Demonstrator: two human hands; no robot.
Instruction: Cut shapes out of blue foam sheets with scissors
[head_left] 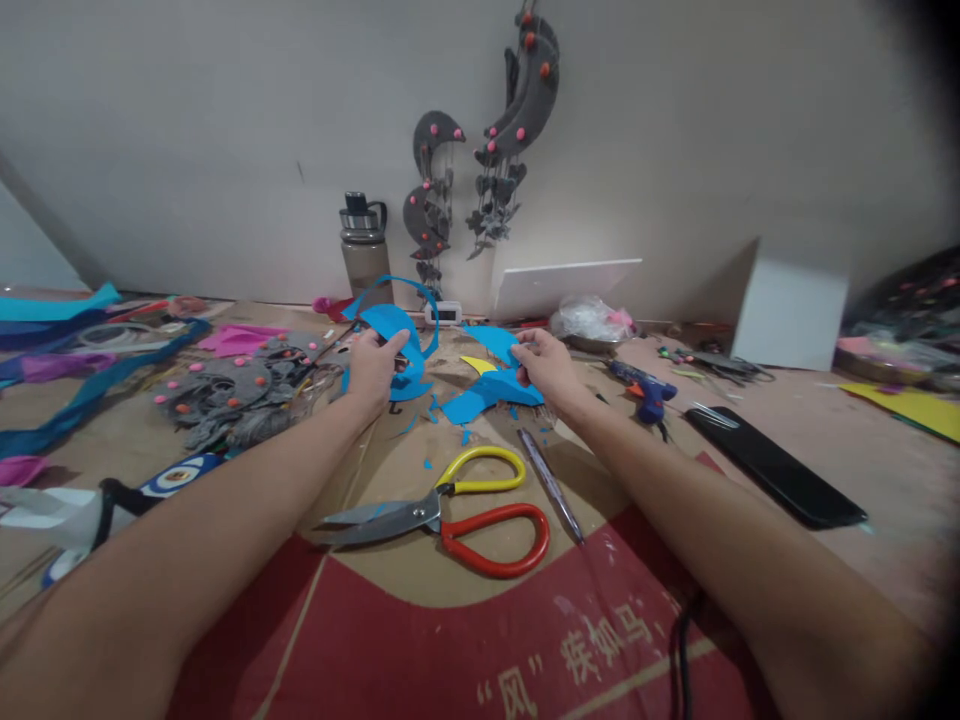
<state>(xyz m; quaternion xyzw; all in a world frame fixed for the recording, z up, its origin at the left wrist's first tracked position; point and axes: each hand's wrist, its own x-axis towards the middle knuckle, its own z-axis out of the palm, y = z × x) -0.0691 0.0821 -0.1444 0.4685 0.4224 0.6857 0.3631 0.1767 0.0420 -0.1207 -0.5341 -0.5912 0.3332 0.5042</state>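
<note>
My left hand (pixel 377 362) is closed on curved blue felt scraps (pixel 391 322), from which a thin strip loops up behind the fingers. Across from it, my right hand (pixel 546 362) pinches a blue felt piece (pixel 491 342) by its right end. Below that piece lie more blue cut pieces (pixel 480 395) and a small yellow piece (pixel 477 365). Tiny blue snippets are scattered between the hands. Nearer to me, scissors (pixel 424 512) with one yellow and one red handle lie with blades slightly apart. A pen (pixel 551 485) rests right of them.
Grey felt moons (pixel 217 390) with pompoms are heaped at left, beside coloured felt strips (pixel 97 400). At right are a blue glue gun (pixel 646 390) and a black phone (pixel 776 465). A bottle (pixel 365 250) and a white board (pixel 562 285) stand by the wall.
</note>
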